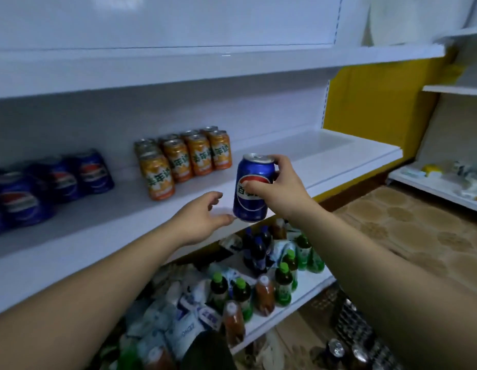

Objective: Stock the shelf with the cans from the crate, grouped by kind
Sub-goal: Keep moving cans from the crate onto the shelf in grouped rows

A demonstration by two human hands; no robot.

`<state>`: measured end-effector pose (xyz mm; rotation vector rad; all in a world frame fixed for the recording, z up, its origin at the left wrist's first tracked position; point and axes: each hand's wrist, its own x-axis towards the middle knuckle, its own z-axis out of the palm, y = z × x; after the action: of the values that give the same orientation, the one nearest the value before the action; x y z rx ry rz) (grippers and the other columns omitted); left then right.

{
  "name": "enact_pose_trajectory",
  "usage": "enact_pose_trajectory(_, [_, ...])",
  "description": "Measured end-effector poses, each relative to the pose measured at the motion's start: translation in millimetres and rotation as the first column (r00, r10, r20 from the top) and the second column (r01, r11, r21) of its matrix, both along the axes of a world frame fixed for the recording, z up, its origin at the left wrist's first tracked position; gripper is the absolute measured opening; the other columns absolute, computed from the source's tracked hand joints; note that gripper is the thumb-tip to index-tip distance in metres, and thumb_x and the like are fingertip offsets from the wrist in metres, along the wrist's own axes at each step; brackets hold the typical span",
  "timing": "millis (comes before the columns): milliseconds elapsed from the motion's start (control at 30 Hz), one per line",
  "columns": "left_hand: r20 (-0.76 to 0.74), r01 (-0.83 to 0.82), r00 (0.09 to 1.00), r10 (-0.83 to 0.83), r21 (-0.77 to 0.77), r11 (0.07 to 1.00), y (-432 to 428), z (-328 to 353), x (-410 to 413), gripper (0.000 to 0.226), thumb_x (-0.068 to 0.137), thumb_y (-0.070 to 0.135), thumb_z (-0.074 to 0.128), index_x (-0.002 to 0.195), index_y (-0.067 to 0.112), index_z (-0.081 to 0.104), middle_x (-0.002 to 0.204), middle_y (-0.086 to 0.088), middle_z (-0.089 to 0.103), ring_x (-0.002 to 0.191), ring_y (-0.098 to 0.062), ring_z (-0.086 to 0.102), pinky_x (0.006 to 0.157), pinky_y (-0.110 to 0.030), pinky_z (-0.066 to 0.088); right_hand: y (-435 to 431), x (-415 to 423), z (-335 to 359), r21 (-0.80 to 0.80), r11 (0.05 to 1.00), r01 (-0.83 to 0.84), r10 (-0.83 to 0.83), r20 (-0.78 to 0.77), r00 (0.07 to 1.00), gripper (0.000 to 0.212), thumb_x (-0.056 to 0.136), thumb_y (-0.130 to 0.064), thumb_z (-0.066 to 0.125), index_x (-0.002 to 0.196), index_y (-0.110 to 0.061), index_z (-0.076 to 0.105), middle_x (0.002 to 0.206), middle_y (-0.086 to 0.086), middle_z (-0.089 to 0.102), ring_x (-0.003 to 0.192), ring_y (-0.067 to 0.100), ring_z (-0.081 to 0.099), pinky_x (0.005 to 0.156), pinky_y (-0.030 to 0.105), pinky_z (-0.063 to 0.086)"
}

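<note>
White shelving fills our view, and on the middle shelf (258,182) stand two groups: orange cans (184,158) near its centre and blue cans (53,182) well to the left of them. Our right hand (281,186) grasps a blue can (252,188) with its fingers (274,160) wrapped round the top and side, tilted in the air just above the shelf's front edge, to the right of the orange cans, while our left hand (202,217) reaches beside it with fingers spread and released, its thumb near the can's base. Below the shelf we see bottles (269,287) on a lower shelf and a dark crate (349,327) on the floor.
</note>
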<state>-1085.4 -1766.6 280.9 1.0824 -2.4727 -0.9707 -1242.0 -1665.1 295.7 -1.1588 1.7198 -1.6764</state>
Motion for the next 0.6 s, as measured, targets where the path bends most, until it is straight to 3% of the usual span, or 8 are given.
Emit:
enact_pose_trajectory(200, [0.266, -0.141, 0.947, 0.180, -0.158, 0.977, -43, -14, 129, 0.071, 0.087, 0.050, 0.059, 0.146, 0.021, 0.033, 0.152, 0.000, 0.034, 0.133, -0.016, 0.040, 0.107, -0.029, 0.035, -54, 79, -6, 0.004, 0.990, -0.141, 0.141, 0.028, 0.990, 0.062, 0.075, -0.015, 0.080, 0.120, -0.031, 0.041, 0.106, -0.008, 0.056, 0.095, 0.013, 0.060, 0.079, 0.030, 0.051])
enact_pose_trajectory(367, [0.437, -0.270, 0.814, 0.382, -0.298, 0.916, -58, -22, 233, 0.072, 0.090, 0.063, 0.039, 0.149, 0.025, 0.024, 0.159, 0.002, 0.018, 0.144, -0.017, 0.018, 0.117, -0.041, 0.016, -102, 145, -8, 0.085, 0.954, -0.286, 0.289, -0.021, 0.957, 0.064, 0.075, -0.015, 0.080, 0.123, -0.029, 0.041, 0.110, -0.006, 0.057, 0.103, 0.021, 0.059, 0.090, 0.040, 0.050])
enact_pose_trajectory(500, [0.515, -0.416, 0.695, 0.501, -0.281, 0.865, -60, -26, 298, 0.077, 0.088, 0.071, 0.030, 0.152, 0.030, 0.013, 0.161, 0.004, 0.004, 0.147, -0.018, 0.004, 0.117, -0.050, 0.003, -130, 192, -12, 0.138, 0.911, -0.388, 0.396, -0.035, 0.918, 0.066, 0.075, -0.015, 0.080, 0.122, -0.032, 0.036, 0.120, -0.002, 0.055, 0.111, 0.023, 0.056, 0.094, 0.042, 0.049])
enact_pose_trajectory(600, [0.520, -0.460, 0.674, 0.524, -0.259, 0.849, -59, -28, 318, 0.079, 0.085, 0.076, 0.024, 0.151, 0.036, 0.006, 0.161, 0.007, -0.004, 0.147, -0.017, -0.006, 0.115, -0.055, -0.005, -148, 222, -10, 0.123, 0.889, -0.441, 0.449, -0.053, 0.892, 0.066, 0.076, -0.014, 0.079, 0.123, -0.031, 0.037, 0.117, -0.006, 0.054, 0.109, 0.018, 0.055, 0.090, 0.036, 0.048])
